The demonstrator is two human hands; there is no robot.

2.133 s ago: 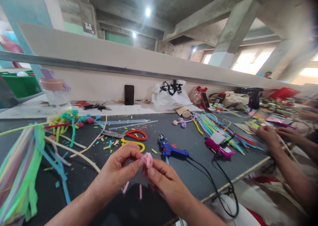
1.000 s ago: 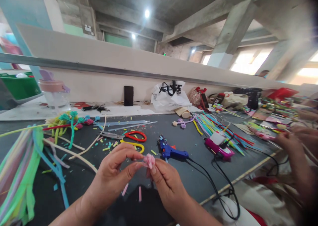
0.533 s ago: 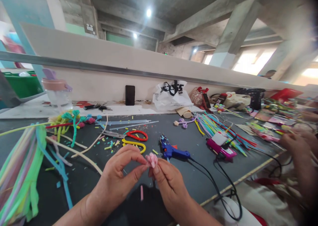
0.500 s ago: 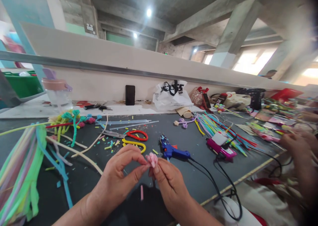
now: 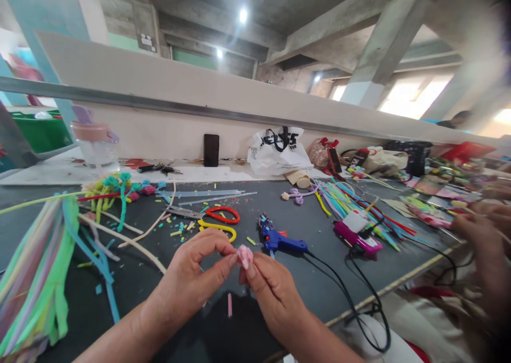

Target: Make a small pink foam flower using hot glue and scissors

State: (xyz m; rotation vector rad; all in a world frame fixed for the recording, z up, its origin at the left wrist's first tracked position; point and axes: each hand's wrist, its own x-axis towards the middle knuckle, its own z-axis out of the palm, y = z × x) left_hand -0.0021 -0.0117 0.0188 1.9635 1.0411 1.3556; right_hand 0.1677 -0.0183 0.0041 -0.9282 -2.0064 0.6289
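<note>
Between my two hands is a small pink pipe-cleaner flower (image 5: 245, 256), held above the dark table (image 5: 215, 333). The fingers of my right hand (image 5: 275, 288) grip it from the right, thumb in front. My left hand (image 5: 191, 278) pinches its left edge between thumb and forefinger. A short pink piece of pipe cleaner (image 5: 229, 304) lies on the table below. Just beyond my hands are scissors (image 5: 217, 222) with one red and one yellow handle, and a blue glue gun (image 5: 281, 240) with its cable running right.
Bundled pastel pipe cleaners (image 5: 40, 278) hang at the left edge. More coloured pipe cleaners (image 5: 339, 203) lie right of centre near a magenta glue gun (image 5: 357, 238). A water bottle (image 5: 96, 145), phone (image 5: 211, 150) and white bag (image 5: 275, 153) stand behind. A co-worker's hand (image 5: 479, 230) is at right.
My hands stay on the pink flower with almost the same grip. The whole view has shifted slightly. The co-worker's hands at right have moved a little.
</note>
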